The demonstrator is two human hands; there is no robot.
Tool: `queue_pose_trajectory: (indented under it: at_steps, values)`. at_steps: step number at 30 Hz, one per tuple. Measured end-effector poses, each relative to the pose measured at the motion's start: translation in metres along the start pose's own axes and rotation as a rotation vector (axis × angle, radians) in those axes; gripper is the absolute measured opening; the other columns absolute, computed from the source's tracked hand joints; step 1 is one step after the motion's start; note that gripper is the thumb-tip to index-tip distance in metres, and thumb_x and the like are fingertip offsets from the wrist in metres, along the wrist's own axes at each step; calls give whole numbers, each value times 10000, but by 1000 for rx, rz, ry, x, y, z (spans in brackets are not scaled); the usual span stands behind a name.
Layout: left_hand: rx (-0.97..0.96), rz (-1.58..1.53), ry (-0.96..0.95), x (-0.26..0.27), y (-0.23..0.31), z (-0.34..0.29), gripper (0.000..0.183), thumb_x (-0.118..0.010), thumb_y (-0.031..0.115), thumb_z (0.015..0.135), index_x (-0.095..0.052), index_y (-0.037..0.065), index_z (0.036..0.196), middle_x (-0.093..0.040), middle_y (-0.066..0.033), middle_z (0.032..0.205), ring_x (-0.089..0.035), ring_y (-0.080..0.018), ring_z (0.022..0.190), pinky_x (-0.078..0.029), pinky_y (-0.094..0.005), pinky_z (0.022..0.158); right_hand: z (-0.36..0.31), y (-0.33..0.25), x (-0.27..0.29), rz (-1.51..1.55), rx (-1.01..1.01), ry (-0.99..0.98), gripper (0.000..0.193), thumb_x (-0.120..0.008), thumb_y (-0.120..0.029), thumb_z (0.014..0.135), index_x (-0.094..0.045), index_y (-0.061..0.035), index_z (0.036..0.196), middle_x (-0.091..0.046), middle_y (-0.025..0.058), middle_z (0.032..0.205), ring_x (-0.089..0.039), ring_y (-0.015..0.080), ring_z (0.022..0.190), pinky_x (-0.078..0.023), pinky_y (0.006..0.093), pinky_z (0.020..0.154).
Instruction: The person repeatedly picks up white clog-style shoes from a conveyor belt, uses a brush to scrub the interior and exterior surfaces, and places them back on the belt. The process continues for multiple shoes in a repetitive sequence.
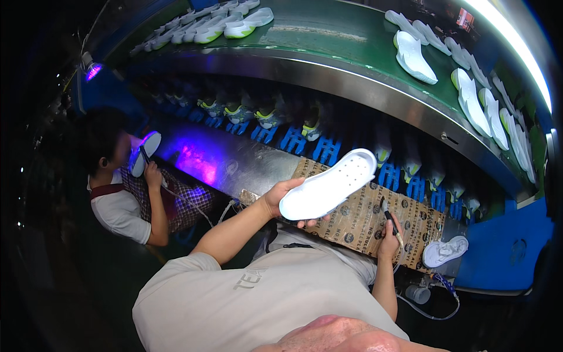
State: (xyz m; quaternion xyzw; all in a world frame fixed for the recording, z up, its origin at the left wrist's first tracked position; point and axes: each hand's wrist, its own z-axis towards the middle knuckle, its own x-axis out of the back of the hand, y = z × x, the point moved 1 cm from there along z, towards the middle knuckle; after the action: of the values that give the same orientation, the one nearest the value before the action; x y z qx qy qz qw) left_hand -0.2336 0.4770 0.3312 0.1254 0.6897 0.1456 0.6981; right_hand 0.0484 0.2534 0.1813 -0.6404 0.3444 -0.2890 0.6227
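Observation:
A white shoe sole (334, 182) with small holes near its far end lies across my left hand (281, 198). My thumb is at its edge and the fingertips show beneath it. My right hand (389, 239) grips a slim brush (392, 224) with a dark handle and a pale tip. The brush tip points up and away, apart from the sole. Below both hands is a worktop covered with brown printed cardboard (358, 226). Another white sole (446, 251) lies at the worktop's right end.
Rows of white soles (469, 102) lie on the green conveyor (328, 35) above. Shoe uppers (267, 117) hang over blue racks (293, 139) behind the worktop. At left, a co-worker (120, 199) holds a sole and brush. A hose (434, 317) hangs beside a small cup (417, 293).

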Motion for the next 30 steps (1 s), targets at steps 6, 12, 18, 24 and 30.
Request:
queue_pose_trajectory:
  at_steps: [6, 12, 18, 24, 30]
  values:
    - [-429, 233, -186, -145, 159, 138, 760, -116, 552, 1055, -257, -34, 1519, -437, -405, 1366, -583, -532, 1144, -599, -486, 896, 1, 36, 13, -208, 75, -63, 318, -632, -131, 967, -658, 19, 1246, -668, 85, 1075, -580, 129, 898, -478, 272, 790]
    - [-592, 1045, 245, -175, 195, 188, 646, -308, 413, 1091, -406, -148, 1396, -581, -356, 1265, -665, -422, 1082, -567, -461, 930, -4, 17, 10, -240, 179, -43, 307, -650, -146, 961, -676, 18, 1219, -673, 64, 1005, -570, 126, 803, -474, 302, 740]
    - [-1199, 2463, 1202, -130, 298, 115, 550, -703, 383, 883, -619, 52, 1315, -683, -210, 1195, -692, -300, 1055, -518, -416, 966, -6, 7, 4, -244, 69, -78, 277, -652, -86, 924, -687, 20, 1177, -705, 128, 1050, -654, 191, 885, -516, 315, 791]
    - [-290, 2149, 1983, -64, 424, 1, 829, -768, 488, 791, -460, 40, 1417, -541, -263, 1396, -462, -455, 1337, -386, -630, 1052, -5, 1, -7, -211, 229, -49, 272, -670, -79, 901, -692, 27, 1151, -694, 121, 970, -631, 195, 811, -498, 319, 747]
    - [-608, 2179, 1769, -80, 371, -4, 671, -803, 450, 772, -608, -71, 1147, -678, -273, 1134, -657, -379, 1096, -509, -447, 911, -6, -9, -4, -265, 250, -34, 275, -669, -77, 891, -694, 26, 1144, -675, 122, 917, -608, 216, 776, -483, 325, 738]
